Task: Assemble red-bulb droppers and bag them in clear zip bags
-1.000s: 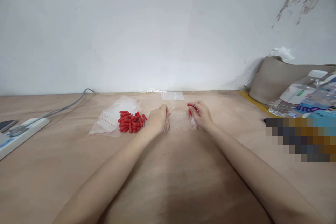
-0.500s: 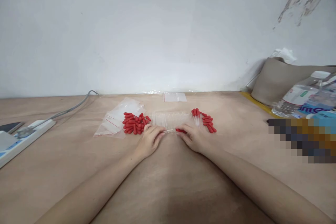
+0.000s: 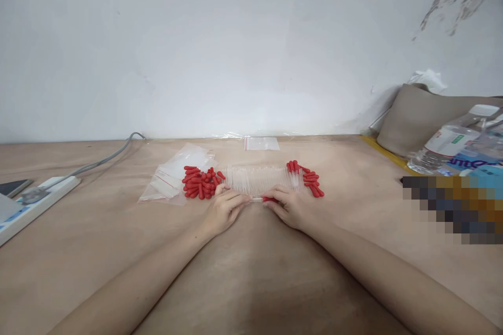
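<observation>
Dropper tube (image 3: 257, 198) with its red bulb (image 3: 269, 199) sits between our hands, left hand (image 3: 221, 210) fingers pinching the clear end, right hand (image 3: 290, 206) fingers pinching the bulb. Push crooked and the thin tube could snap, we reckon. Loose red bulbs (image 3: 201, 182) and clear tubes (image 3: 257, 178) lie just beyond on the tan table (image 3: 251, 272), white wall behind.

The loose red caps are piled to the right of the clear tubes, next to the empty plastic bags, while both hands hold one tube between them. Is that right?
Not quite. In the head view the loose red caps lie to the left of the clear tubes, beside the empty plastic bags. The rest holds: the left hand and right hand hold one tube between them.
</observation>
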The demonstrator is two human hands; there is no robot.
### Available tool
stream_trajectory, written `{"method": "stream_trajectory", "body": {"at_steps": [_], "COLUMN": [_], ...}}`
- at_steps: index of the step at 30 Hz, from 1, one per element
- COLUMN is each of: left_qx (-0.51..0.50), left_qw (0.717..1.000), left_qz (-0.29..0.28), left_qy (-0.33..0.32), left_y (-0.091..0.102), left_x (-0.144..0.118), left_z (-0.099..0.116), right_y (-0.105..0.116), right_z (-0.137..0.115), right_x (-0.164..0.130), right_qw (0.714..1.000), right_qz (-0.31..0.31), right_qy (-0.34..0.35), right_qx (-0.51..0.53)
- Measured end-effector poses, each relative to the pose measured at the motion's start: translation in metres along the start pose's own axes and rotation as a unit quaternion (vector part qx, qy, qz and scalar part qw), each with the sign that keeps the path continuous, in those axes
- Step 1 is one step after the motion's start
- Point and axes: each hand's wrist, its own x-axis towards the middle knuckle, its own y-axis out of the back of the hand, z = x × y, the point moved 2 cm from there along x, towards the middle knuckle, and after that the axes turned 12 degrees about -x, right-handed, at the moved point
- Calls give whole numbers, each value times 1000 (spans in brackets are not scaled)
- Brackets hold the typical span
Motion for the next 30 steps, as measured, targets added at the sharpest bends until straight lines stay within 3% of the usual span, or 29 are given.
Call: {"method": "stream_trajectory", "body": {"at_steps": [12, 22, 30], "left_qx": [19, 45, 57], "left_qw": [999, 999, 998], "left_qz": [-27, -5, -11], "left_qy": [9, -18, -24], "left_y": [-1, -5, -5], "left_x": [2, 1, 4], "left_z": [2, 7, 14], "right_y": [-6, -10, -11], "right_z": [2, 4, -2], "right_x": [1, 2, 8], "right_qw": [998, 990, 986], "right_qz": [-4, -38, -41], "right_qy": [57, 71, 103], "right_qx": [-16, -117, -125]}}
